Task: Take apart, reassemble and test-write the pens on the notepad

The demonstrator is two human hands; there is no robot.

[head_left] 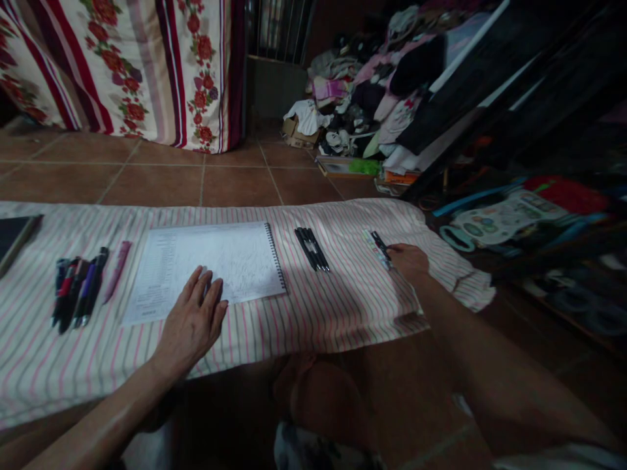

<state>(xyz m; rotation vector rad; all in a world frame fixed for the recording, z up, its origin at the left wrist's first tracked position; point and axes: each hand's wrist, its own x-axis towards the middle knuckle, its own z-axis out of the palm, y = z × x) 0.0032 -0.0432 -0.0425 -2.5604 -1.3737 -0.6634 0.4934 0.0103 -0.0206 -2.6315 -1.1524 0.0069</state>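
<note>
My left hand (196, 307) lies flat, its fingers stretched over the lower part of a spiral notebook (245, 245) with handwriting on the right of the page. A printed sheet (157, 267) shows on the notebook's left side. At the right end of the cloth, the fingers of my right hand (410, 261) are closed at a dark pen (378, 241). Beside that pen lies a pale patterned pen (373, 247); my hand partly hides their lower ends. Between the notebook and my right hand, several black pens (312, 249) rest side by side.
Several dark and coloured pens (78, 290) and a pink pen (116, 271) lie left of the notebook on the striped cloth (255, 333). A dark framed board (17, 238) is at the far left. Heaped clothes (362, 98) and a floral curtain (122, 65) stand beyond the tiled floor.
</note>
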